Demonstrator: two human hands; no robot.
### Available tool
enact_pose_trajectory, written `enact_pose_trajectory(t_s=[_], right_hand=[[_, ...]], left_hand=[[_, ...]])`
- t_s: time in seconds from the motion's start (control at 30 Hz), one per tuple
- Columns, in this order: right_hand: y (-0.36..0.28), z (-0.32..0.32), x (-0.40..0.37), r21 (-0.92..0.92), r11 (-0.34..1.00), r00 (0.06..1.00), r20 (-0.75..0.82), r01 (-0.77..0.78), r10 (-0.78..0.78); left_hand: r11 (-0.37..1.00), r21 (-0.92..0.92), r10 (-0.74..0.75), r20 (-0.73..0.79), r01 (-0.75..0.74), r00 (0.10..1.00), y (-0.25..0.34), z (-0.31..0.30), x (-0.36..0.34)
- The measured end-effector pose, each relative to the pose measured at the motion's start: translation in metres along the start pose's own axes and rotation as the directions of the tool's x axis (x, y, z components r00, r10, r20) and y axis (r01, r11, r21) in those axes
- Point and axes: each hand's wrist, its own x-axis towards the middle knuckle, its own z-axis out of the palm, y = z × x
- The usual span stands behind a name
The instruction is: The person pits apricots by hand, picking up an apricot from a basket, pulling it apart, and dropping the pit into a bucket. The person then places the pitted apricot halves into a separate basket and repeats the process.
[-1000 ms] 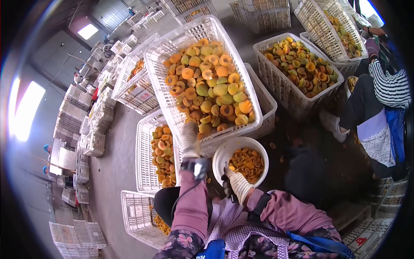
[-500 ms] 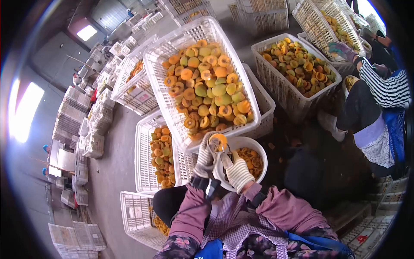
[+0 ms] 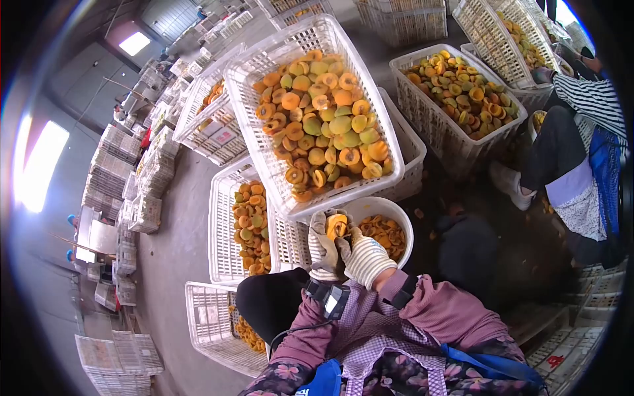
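In my gloved left hand [image 3: 322,249] is an orange peach half [image 3: 337,225], cut side showing with a dark hollow. My gloved right hand [image 3: 368,259] is closed beside it, its fingertips at the fruit's lower edge. Whatever the right fingers grip is hidden. Just behind and right of my hands, a white bucket [image 3: 409,235] contains orange scraps [image 3: 383,232]. Above my hands a tilted white crate [image 3: 247,105] is full of peach halves [image 3: 323,129], some green-skinned, some cut side up.
At lower left, one crate [image 3: 219,231] contains more halves and another [image 3: 206,317] has orange pieces. A full crate [image 3: 456,142] stands right of the tilted one. A person in striped sleeves [image 3: 591,99] sits at right. Crate stacks [image 3: 119,158] line the left side.
Both hands have shifted slightly, and the peach half is turned, now showing its dark hollow. The metal glint between my hands no longer shows. The co-worker's hand has moved away from the crate front.
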Motion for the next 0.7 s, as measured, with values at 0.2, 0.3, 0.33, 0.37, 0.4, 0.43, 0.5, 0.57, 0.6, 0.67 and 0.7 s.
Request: enact_pose_trajectory(t_s=[0.2,0.3,0.33,0.37,0.4,0.43,0.5,0.57,0.6,0.67,0.7], right_hand=[[-0.001,-0.006,0.0,-0.053,0.999,0.997,0.071,-0.007,0.011],[0.013,0.01,0.008,-0.005,1.0,0.991,0.135,-0.008,0.009],[0.018,0.016,0.01,0.068,0.998,0.991,0.133,0.011,-0.02],[0.017,0.015,0.008,0.073,0.997,0.992,0.128,0.009,-0.019],[0.014,0.012,0.002,0.037,0.999,0.993,0.115,0.031,-0.035],[0.01,0.008,-0.003,-0.003,0.999,0.993,0.107,0.054,-0.053],[0.011,0.013,-0.003,0.004,1.0,0.987,0.16,0.03,-0.03],[0.034,0.045,0.002,0.117,0.982,0.949,0.264,0.147,-0.174],[0.039,0.05,-0.004,0.344,0.92,0.94,0.21,0.185,-0.268],[0.04,0.056,-0.007,0.433,0.902,0.941,0.302,0.005,-0.151],[0.032,0.052,-0.006,0.496,0.854,0.921,0.386,-0.159,-0.052]], left_hand=[[0.798,0.515,0.313,0.089,-0.313,0.945,-0.026,-0.023,0.005],[0.877,0.449,0.191,0.002,-0.172,0.982,-0.031,-0.04,0.008],[0.822,0.516,0.259,0.038,-0.241,0.965,-0.038,-0.053,0.009],[0.82,0.519,0.256,0.043,-0.241,0.966,-0.032,-0.046,0.006],[0.803,0.553,0.22,0.071,-0.222,0.973,-0.022,-0.033,-0.002],[0.785,0.585,0.187,0.094,-0.206,0.978,-0.015,-0.026,-0.006],[0.689,0.616,0.25,0.293,-0.382,0.923,-0.007,-0.035,0.005],[0.701,0.644,0.068,0.368,-0.306,0.928,0.001,-0.045,0.003],[0.703,0.646,0.068,0.357,-0.299,0.932,0.007,-0.047,0.007],[0.703,0.605,-0.118,0.618,-0.375,0.777,0.011,-0.056,0.018],[0.753,0.557,-0.118,0.638,-0.351,0.761,0.01,-0.065,0.02]])
